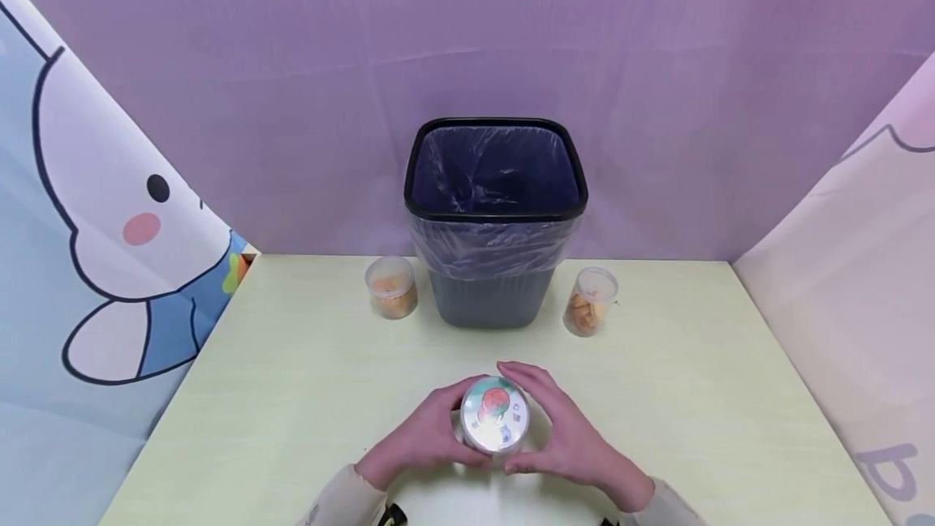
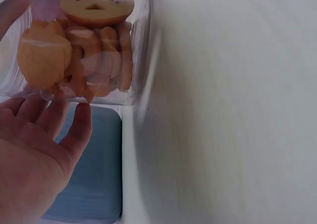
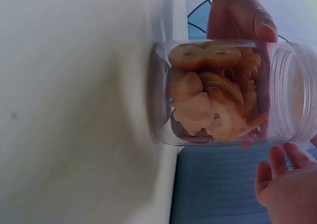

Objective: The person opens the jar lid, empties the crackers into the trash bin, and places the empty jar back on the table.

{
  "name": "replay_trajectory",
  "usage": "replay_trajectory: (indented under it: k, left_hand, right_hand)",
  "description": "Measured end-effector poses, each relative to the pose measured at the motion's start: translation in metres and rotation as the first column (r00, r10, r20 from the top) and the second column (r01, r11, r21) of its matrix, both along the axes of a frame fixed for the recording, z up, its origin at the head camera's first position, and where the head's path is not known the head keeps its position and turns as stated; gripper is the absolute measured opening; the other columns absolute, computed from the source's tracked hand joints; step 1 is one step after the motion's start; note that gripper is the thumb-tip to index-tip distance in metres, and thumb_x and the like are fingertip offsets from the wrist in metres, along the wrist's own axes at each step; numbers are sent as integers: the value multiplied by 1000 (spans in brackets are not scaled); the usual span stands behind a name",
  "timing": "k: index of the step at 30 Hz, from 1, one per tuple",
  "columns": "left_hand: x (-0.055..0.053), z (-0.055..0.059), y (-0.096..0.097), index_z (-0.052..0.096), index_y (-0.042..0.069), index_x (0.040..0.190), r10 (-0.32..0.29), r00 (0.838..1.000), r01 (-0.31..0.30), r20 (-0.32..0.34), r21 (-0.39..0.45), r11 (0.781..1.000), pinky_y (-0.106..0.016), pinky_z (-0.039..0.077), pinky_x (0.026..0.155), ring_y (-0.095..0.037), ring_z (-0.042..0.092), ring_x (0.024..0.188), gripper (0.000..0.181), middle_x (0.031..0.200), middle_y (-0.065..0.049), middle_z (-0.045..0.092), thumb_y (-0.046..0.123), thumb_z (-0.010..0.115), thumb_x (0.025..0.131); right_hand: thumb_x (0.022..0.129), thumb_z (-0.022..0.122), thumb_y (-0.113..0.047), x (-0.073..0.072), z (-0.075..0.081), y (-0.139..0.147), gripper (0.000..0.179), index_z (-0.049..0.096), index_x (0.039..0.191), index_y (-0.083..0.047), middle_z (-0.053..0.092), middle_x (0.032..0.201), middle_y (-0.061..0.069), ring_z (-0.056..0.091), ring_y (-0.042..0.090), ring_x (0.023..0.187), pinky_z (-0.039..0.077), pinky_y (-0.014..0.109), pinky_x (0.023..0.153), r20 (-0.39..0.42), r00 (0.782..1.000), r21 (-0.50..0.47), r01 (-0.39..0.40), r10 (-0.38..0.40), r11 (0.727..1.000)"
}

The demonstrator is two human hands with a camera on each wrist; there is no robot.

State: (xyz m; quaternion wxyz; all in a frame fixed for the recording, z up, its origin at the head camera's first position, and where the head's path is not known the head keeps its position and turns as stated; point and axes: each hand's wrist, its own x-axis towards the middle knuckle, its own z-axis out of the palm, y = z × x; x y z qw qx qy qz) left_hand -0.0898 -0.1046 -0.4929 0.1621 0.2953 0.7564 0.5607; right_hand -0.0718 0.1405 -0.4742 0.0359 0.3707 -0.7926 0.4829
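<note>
A clear plastic jar [image 1: 494, 415] of cookies with a printed lid is between both hands at the table's front, upright, its base close to the tabletop. Brown cookies [image 3: 213, 100] show through its wall in both wrist views. My left hand [image 1: 431, 431] holds the jar from the left, thumb at the near side and fingers at the far side; its fingertips meet the wall in the left wrist view [image 2: 39, 149]. On the other side my right hand [image 1: 566, 428] curves loosely around the jar, with a gap between palm and wall.
Behind stands a grey bin [image 1: 491, 299] with a black rim and clear liner. Two small clear tubs of orange-brown pieces flank it, the left tub [image 1: 392, 289] and the right tub [image 1: 588, 303]. A purple cloth [image 1: 292, 104] backs the pale table [image 1: 292, 388].
</note>
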Motion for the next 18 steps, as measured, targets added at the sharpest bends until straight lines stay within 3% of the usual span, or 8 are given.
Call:
replay_trajectory:
  k: [12, 18]
  left_hand:
    - [13, 1, 4, 48, 25, 144, 91, 996, -92, -22, -9, 996, -39, 41, 106, -14, 57, 120, 96, 132, 12, 60, 22, 97, 61]
    - [16, 1, 5, 49, 25, 143, 113, 993, -114, -44, -5, 994, -41, 42, 106, -14, 57, 121, 95, 133, 12, 60, 28, 96, 62]
  right_hand:
    - [62, 95, -32, 11, -6, 2, 107, 40, 151, -10, 41, 150, 6, 40, 24, 136, 39, 55, 106, 8, 998, -6, 64, -63, 998]
    - [60, 96, -25, 17, -12, -3, 109, 39, 152, -13, 41, 150, 4, 40, 24, 137, 36, 49, 108, 31, 995, -41, 97, -96, 994]
